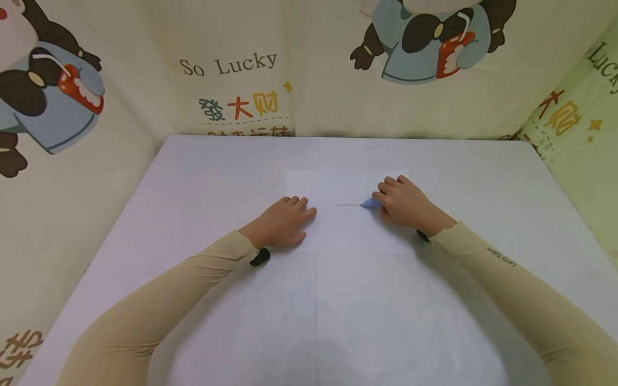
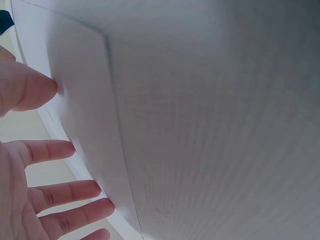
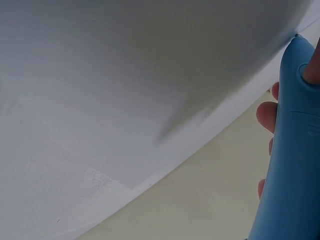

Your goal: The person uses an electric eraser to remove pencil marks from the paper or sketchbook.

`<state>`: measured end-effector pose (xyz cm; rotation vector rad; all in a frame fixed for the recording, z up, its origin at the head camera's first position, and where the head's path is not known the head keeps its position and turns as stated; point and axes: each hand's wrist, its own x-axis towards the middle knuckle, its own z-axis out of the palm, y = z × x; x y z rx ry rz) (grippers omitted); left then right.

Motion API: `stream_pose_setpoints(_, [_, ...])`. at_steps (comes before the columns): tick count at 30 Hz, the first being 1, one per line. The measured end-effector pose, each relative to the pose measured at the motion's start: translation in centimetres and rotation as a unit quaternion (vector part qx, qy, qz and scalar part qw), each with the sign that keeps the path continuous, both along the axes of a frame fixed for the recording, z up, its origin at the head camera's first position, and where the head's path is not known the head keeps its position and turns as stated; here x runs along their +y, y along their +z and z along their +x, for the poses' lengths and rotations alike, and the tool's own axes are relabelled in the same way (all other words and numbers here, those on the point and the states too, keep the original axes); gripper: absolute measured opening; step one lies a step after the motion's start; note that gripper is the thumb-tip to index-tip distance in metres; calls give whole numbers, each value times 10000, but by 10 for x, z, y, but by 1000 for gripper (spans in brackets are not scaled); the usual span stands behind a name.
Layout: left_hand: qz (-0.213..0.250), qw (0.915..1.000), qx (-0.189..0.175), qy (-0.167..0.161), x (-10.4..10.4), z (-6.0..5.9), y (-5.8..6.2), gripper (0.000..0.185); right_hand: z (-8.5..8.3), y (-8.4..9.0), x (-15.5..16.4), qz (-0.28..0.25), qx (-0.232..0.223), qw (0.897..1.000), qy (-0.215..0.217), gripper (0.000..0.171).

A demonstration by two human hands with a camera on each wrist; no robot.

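Observation:
A sheet of white paper [image 1: 347,236] lies on the white table. My right hand [image 1: 405,203] grips a thick blue pen [image 3: 295,150], shaped like a 3D pen, its fingers wrapped round the body. In the right wrist view the thumb [image 3: 312,70] rests on a round button near the pen's narrow tip. That tip meets the paper at the right end of a thin, faint line [image 1: 345,205]. My left hand [image 1: 285,222] rests on the left part of the sheet, fingers spread and holding nothing; in the left wrist view its fingertips [image 2: 67,148] touch the paper.
The white table [image 1: 232,321] reaches out on all sides of the sheet. Behind it and at both sides hang cream curtains [image 1: 318,102] with printed cartoon figures and lettering. A dark band shows at each wrist, below the beige sleeves [image 1: 193,284].

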<state>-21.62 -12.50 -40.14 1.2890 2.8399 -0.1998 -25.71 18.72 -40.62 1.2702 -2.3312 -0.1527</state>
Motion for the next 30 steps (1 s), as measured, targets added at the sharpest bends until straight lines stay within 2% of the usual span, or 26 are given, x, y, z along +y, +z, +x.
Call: stream_pose_setpoints(30, [127,9997,182,-122,1,1,-3,43,-1,-2,2,-81,37,9999,75,14])
